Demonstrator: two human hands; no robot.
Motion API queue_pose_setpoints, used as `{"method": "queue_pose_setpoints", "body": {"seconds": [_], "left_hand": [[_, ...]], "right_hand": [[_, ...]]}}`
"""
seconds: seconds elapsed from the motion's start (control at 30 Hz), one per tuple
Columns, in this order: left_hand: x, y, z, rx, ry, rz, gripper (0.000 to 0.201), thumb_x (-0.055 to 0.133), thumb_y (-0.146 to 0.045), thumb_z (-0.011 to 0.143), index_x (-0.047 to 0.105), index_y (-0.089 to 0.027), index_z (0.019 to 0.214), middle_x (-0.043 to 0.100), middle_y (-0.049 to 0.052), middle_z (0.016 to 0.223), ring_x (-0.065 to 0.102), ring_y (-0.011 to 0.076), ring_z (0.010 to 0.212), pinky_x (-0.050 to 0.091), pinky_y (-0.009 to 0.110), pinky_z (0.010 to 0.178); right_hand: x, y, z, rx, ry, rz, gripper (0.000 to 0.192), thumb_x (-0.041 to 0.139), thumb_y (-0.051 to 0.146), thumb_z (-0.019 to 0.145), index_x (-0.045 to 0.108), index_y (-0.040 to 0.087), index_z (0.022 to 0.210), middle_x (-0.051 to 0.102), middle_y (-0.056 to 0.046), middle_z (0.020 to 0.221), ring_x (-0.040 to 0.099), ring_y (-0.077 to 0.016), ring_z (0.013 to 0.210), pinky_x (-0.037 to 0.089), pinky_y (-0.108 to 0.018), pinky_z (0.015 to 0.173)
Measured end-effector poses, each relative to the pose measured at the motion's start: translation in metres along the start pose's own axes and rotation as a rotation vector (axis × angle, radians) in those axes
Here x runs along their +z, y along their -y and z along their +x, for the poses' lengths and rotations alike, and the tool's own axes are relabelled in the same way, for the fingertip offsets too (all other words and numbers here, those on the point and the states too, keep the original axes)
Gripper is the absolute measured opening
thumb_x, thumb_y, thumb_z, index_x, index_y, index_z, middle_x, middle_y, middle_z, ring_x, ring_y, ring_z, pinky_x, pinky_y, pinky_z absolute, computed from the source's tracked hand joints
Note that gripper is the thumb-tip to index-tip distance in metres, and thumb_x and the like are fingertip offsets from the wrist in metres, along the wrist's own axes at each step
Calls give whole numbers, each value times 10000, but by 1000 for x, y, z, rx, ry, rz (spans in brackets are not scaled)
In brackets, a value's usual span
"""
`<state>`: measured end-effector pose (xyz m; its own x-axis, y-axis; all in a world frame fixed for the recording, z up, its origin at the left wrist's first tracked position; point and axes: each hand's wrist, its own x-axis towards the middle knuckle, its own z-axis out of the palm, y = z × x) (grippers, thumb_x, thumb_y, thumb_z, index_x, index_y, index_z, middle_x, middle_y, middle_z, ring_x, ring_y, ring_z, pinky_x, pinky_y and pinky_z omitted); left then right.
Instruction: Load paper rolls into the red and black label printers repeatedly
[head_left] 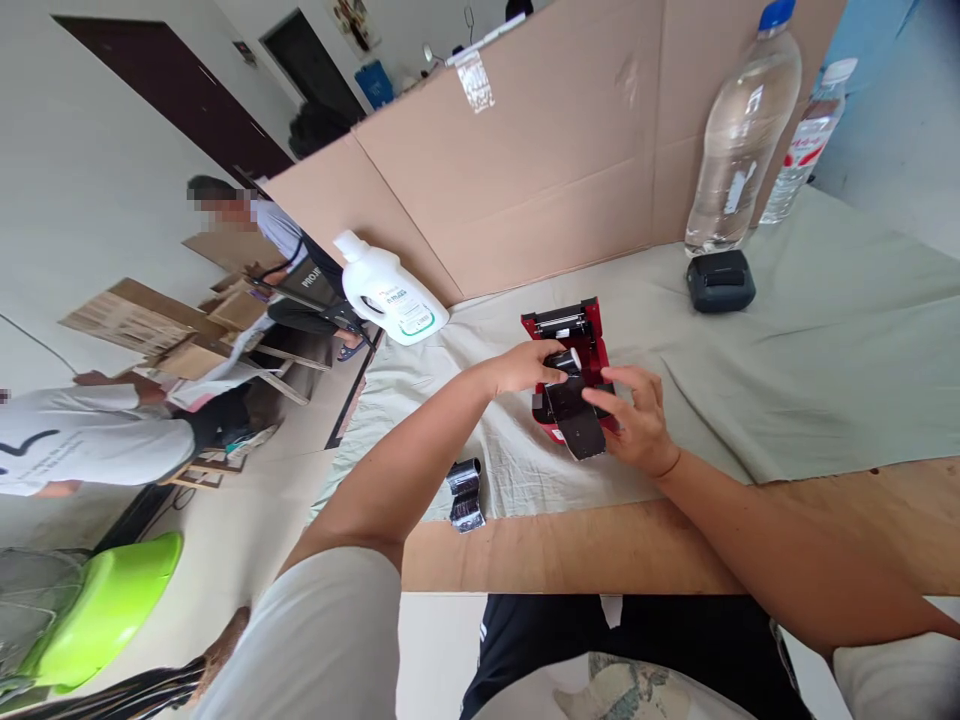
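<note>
A small red and black device, like a portable printer (pixel 598 352), lies opened up on the cloth, with a shiny roller across its far part. My left hand (pixel 529 368) is closed around a small black roll (pixel 564 361) over its middle. From that roll a wide black strip (pixel 583 425) hangs down over the device's near part. At the right side, my right hand (pixel 636 420) has its fingers apart, the fingertips close to the strip and the red edge; whether they touch is unclear. Another dark, shiny roll with a loose strip (pixel 466 495) lies nearer me, to the left.
A white jug (pixel 396 300) leans at the cardboard panel (pixel 525 170). Two clear bottles, one large (pixel 742 140) and one smaller (pixel 806 150), stand back right near a black box-shaped object (pixel 720 281). Two people sit on the left beyond the table, near a green tub (pixel 112 600).
</note>
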<state>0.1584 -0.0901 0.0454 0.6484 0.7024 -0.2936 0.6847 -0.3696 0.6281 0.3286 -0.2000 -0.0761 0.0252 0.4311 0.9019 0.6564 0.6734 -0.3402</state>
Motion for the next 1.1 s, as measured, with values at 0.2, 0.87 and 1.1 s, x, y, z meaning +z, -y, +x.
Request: {"method": "queue_pose_setpoints", "body": {"seconds": [0.2, 0.87, 1.1], "left_hand": [[17, 0, 24, -35, -27, 357, 349, 640, -292, 770, 675, -173, 1096, 687, 78, 1182, 619, 293, 1124, 460, 367, 969], [41, 4, 41, -15, -56, 688, 302, 635, -324, 845, 731, -232, 1116, 701, 97, 1176, 598, 318, 1177, 409, 456, 1014], [37, 18, 12, 299, -548, 285, 267, 451, -270, 967, 692, -207, 1063, 720, 70, 1072, 664, 194, 1007, 515, 334, 928]], "right_hand": [[-2, 3, 3, -87, 61, -10, 224, 602, 127, 844, 698, 263, 994, 746, -16, 934, 615, -238, 1028, 459, -423, 909], [-2, -1, 4, -2, 168, -61, 207, 568, 203, 888, 736, 236, 1006, 753, -45, 1012, 606, -254, 1057, 447, -434, 939], [-3, -3, 4, -4, 184, -42, 200, 594, 198, 861, 735, 243, 996, 737, -53, 1017, 590, -260, 1081, 442, -442, 957]]}}
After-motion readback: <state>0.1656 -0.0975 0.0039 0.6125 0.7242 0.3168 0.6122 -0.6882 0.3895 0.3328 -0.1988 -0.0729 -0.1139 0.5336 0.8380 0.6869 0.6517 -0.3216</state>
